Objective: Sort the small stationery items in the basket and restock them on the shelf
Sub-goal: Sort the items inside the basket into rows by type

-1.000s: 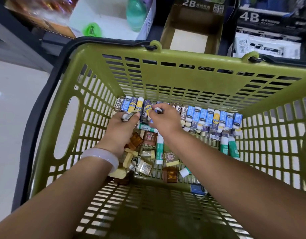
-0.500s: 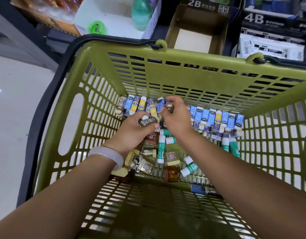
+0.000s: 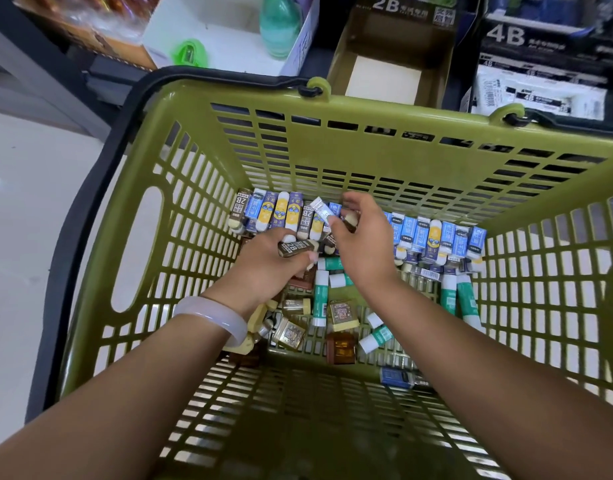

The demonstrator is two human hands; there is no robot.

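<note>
**A:** ok so both hands are down in the green basket (image 3: 332,140), right at the far wall where the erasers are lined up. The left hand (image 3: 263,268) has its grip clamped on a dark brown eraser with "2B" on the sleeve (image 3: 293,248), thumb on the near side and fingers curled over it.

**B:** and the right one?

**A:** The right hand (image 3: 364,244) is pinching a small white-and-blue eraser (image 3: 321,211) between thumb and finger, tilted up above the row. Looks like there's a brownish piece tucked under the other fingers too, but I can't tell what it is.

**B:** where's the rest of the stuff sitting?

**A:** The row of blue and yellow erasers (image 3: 436,235) stands along the far wall on the basket floor, running both sides of the hands. Nearer in there are green-and-white glue sticks (image 3: 320,299), some lying flat, a couple more by the right wall. Then a jumble of small gold and brown boxes (image 3: 341,315) in the middle, partly under the left wrist, which has a pale bangle (image 3: 215,315) on it.

**B:** shelf?

**A:** Just beyond the basket rim. There's an open cardboard display box marked 2B (image 3: 391,60), and right of it a box marked 4B (image 3: 540,77) with white packs in it. Left of those sits a white tray with a green bottle (image 3: 279,26).
</note>
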